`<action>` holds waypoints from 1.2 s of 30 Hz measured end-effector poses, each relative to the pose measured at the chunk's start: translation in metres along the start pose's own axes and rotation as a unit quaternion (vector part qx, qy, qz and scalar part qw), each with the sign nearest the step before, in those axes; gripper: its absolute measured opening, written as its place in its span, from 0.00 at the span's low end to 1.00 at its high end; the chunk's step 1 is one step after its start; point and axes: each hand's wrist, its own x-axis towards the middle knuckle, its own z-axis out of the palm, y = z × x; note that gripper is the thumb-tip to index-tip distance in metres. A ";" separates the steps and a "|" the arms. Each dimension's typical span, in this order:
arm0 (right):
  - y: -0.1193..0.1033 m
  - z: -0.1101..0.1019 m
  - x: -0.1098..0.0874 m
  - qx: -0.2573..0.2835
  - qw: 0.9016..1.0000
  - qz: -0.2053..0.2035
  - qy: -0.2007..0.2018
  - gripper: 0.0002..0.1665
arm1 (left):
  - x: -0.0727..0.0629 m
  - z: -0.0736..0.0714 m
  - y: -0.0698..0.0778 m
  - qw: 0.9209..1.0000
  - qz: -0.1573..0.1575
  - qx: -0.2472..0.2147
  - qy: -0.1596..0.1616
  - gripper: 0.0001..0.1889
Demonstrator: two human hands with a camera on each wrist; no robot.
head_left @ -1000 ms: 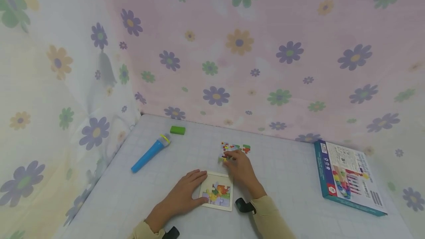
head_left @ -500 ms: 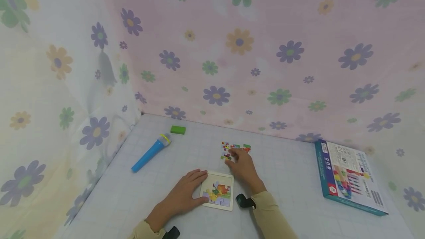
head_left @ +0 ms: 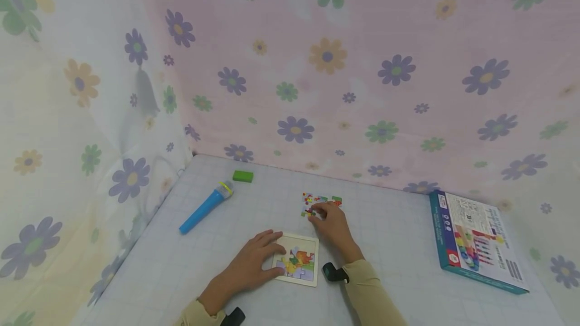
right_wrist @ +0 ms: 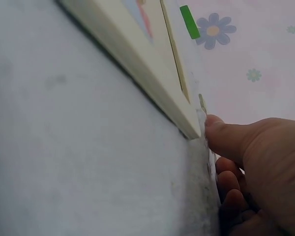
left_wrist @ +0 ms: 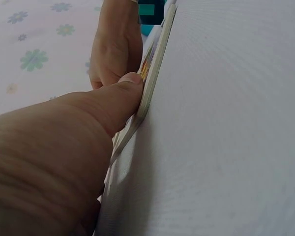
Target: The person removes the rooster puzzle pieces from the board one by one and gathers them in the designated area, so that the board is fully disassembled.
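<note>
A square puzzle board [head_left: 296,281] with a pale raised rim lies on the table, several coloured pieces set in its lower part. My left hand [head_left: 251,263] rests on its left side, the thumb along the lower left rim and the fingers stretched over the upper left corner. Beyond the board, my right hand [head_left: 333,225] is low over loose puzzle pieces [head_left: 309,198]. Its index finger and thumb bend toward the nearest loose piece [head_left: 307,213], overlapping its right side. In the right wrist view the other fingers [right_wrist: 228,182] curl inward; I cannot tell whether they grip anything.
Left of the board lie a blue toy microphone [head_left: 204,212] and a green block [head_left: 242,176]. A flat printed box [head_left: 480,243] with teal sides lies at the right. Flowered cloth [head_left: 294,104] rises behind the table's back edge.
The right hand has shifted slightly right from the loose pieces, and the nearest piece, tilted at its fingertips before, lies flat. The left index finger has bent in over the board's rim.
</note>
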 end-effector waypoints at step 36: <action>-0.006 -0.008 -0.041 0.018 0.999 0.006 -0.038 0.19 | 0.000 -0.005 0.002 0.999 -0.012 -0.008 -0.031 0.24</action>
